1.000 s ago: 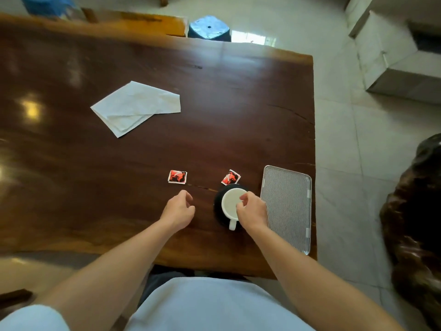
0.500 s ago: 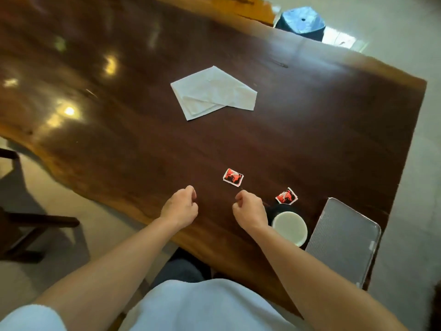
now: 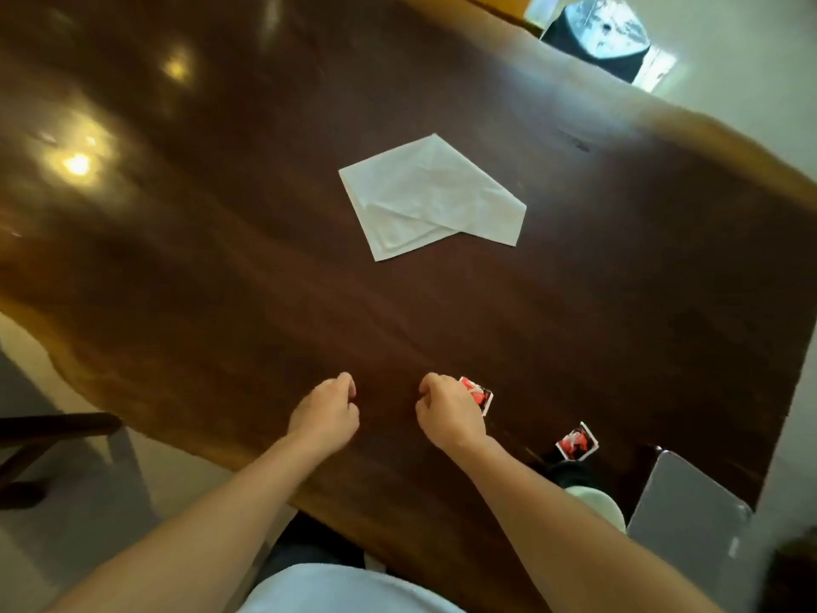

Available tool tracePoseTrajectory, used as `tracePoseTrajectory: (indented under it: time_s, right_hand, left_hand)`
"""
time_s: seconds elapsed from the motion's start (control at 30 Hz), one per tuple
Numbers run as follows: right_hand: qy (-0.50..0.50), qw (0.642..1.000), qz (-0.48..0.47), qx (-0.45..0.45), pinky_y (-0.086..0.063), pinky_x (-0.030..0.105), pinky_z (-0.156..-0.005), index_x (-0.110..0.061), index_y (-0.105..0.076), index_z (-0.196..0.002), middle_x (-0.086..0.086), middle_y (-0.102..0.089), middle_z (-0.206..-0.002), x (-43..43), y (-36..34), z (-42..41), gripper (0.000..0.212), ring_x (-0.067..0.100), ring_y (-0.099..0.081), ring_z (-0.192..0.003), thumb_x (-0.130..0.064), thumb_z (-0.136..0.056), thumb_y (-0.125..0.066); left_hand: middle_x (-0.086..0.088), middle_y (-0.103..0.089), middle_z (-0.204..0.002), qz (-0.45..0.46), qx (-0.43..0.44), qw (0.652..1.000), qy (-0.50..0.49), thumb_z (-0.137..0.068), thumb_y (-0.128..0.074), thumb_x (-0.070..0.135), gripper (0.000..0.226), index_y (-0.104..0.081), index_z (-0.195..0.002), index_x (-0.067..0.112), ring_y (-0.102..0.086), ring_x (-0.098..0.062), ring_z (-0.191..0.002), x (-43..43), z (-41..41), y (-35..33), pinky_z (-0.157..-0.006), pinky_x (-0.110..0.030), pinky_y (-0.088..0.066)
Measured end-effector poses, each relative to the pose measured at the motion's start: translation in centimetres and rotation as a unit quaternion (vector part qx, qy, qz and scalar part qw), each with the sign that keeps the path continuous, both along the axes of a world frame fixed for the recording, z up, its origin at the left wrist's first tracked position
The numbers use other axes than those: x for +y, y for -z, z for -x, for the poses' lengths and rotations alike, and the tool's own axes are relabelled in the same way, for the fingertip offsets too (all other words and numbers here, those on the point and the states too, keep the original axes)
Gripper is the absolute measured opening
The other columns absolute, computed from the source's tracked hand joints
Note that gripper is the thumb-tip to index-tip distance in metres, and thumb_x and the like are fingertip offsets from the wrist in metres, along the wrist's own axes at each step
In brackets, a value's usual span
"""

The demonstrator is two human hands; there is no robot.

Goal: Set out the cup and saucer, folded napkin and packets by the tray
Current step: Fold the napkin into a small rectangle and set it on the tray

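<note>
From the head view, the left hand (image 3: 325, 413) and right hand (image 3: 448, 413) hover over the near edge of the dark table (image 3: 221, 258), both curled into loose fists with nothing seen in them. One packet (image 3: 479, 393) peeks out just right of the right hand, and a second packet (image 3: 577, 442) lies further right. The cup (image 3: 597, 502) sits on its saucer (image 3: 561, 473) just left of the tray (image 3: 689, 511), and the folded napkin (image 3: 431, 199) lies well apart at the far middle.

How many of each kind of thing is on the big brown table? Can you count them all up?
Napkin: 1
Red packets: 2
Cup, partly behind the arm: 1
Saucer: 1
Tray: 1
Total: 6
</note>
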State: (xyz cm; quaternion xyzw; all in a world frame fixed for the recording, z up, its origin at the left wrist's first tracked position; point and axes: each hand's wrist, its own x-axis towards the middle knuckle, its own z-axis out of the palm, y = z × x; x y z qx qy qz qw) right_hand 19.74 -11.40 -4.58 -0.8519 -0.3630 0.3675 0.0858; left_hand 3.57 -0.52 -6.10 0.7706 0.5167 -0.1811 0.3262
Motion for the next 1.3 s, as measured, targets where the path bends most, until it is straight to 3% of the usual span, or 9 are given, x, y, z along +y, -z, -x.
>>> tracePoseTrajectory:
  time_s: [0.27, 0.43, 0.53, 0.63, 0.73, 0.9, 1.07, 1.17, 1.3]
  right_hand:
    - [0.021, 0.998, 0.008, -0.059, -0.055, 0.04, -0.077, -0.017, -0.065, -0.103, 0.002, -0.065, -0.101, 11.2, -0.4, -5.3, 0.013, 0.024, -0.063, -0.091, -0.02, -0.097, -0.053]
    - [0.004, 0.992, -0.017, -0.121, -0.039, 0.035, -0.063, -0.015, -0.058, -0.093, 0.002, -0.059, -0.093, 15.9, 0.3, -9.3, 0.008, 0.025, -0.054, -0.075, -0.017, -0.093, -0.05]
    - [-0.009, 0.987, -0.034, -0.156, -0.035, 0.037, -0.06, -0.013, -0.052, -0.091, 0.006, -0.059, -0.094, 17.9, 1.0, -12.3, 0.002, 0.031, -0.058, -0.08, -0.015, -0.091, -0.051]
    - [-0.019, 0.98, -0.044, -0.193, -0.035, 0.038, -0.06, -0.01, -0.056, -0.098, 0.009, -0.06, -0.098, 19.4, 1.9, -15.0, 0.008, 0.033, -0.059, -0.086, -0.011, -0.091, -0.051]
    - [-0.028, 0.97, -0.054, -0.233, -0.034, 0.036, -0.059, -0.008, -0.058, -0.104, 0.008, -0.06, -0.098, 20.5, 2.9, -16.8, 0.016, 0.031, -0.058, -0.088, -0.005, -0.091, -0.052]
    - [-0.093, 0.954, -0.04, -0.281, -0.046, 0.037, -0.081, -0.008, -0.053, -0.118, 0.013, -0.056, -0.116, 21.7, 4.3, -18.7, 0.032, 0.032, -0.05, -0.105, 0.003, -0.087, -0.052]
    - [-0.104, 0.961, -0.014, -0.256, -0.05, 0.038, -0.08, -0.006, -0.054, -0.117, 0.014, -0.054, -0.116, 21.8, 5.3, -19.0, 0.036, 0.032, -0.051, -0.103, 0.007, -0.085, -0.056]
    - [-0.065, 0.969, 0.0, -0.239, -0.049, 0.037, -0.075, -0.006, -0.055, -0.115, 0.013, -0.053, -0.118, 21.7, 5.8, -19.0, 0.032, 0.03, -0.05, -0.1, 0.008, -0.086, -0.055]
    - [-0.052, 0.972, -0.002, -0.23, -0.047, 0.038, -0.075, -0.006, -0.059, -0.107, 0.011, -0.056, -0.111, 22.1, 5.7, -18.3, 0.025, 0.032, -0.05, -0.101, 0.008, -0.087, -0.05]
  left_hand:
    - [-0.007, -0.066, -0.101, -0.024, -0.036, 0.99, 0.136, -0.093, -0.047, 0.024, 0.006, -0.05, -0.097, 0.02, -0.064, -0.034, -0.091, 11.1, -9.8, -0.4, -0.074, -0.04, -0.049]
    - [-0.011, -0.064, -0.1, -0.119, -0.046, 0.971, 0.201, -0.094, -0.046, 0.023, 0.016, -0.051, -0.105, 0.014, -0.065, -0.039, -0.088, 16.5, -15.2, 0.0, -0.065, -0.039, -0.042]
    - [-0.011, -0.063, -0.095, -0.168, -0.06, 0.959, 0.218, -0.095, -0.046, 0.021, 0.014, -0.05, -0.104, 0.012, -0.064, -0.039, -0.081, 18.9, -18.4, 0.4, -0.06, -0.039, -0.038]
    - [-0.012, -0.059, -0.101, -0.215, -0.058, 0.949, 0.225, -0.095, -0.048, 0.017, 0.027, -0.049, -0.121, 0.01, -0.063, -0.039, -0.082, 21.1, -20.8, 0.9, -0.059, -0.039, -0.038]
    - [-0.013, -0.052, -0.105, -0.242, -0.048, 0.942, 0.226, -0.092, -0.053, 0.012, 0.036, -0.045, -0.127, 0.01, -0.05, -0.031, -0.069, 22.2, -22.3, 1.8, -0.053, -0.037, -0.034]
    - [-0.017, -0.046, -0.116, -0.251, -0.032, 0.94, 0.229, -0.082, -0.062, -0.001, 0.043, -0.047, -0.121, 0.009, -0.039, -0.025, -0.064, 23.0, -23.9, 3.2, -0.05, -0.036, -0.036]
    - [-0.016, -0.046, -0.119, -0.25, -0.004, 0.946, 0.208, -0.081, -0.062, -0.006, 0.041, -0.048, -0.118, 0.006, -0.041, -0.027, -0.069, 23.8, -24.1, 4.3, -0.05, -0.036, -0.035]
    - [-0.013, -0.047, -0.12, -0.255, 0.02, 0.942, 0.219, -0.083, -0.06, -0.006, 0.037, -0.05, -0.117, 0.006, -0.051, -0.031, -0.086, 24.2, -24.1, 4.8, -0.052, -0.035, -0.035]
    - [-0.01, -0.049, -0.115, -0.262, 0.04, 0.936, 0.233, -0.084, -0.055, -0.006, 0.031, -0.053, -0.112, 0.007, -0.047, -0.031, -0.098, 24.6, -23.7, 5.3, -0.055, -0.033, -0.037]
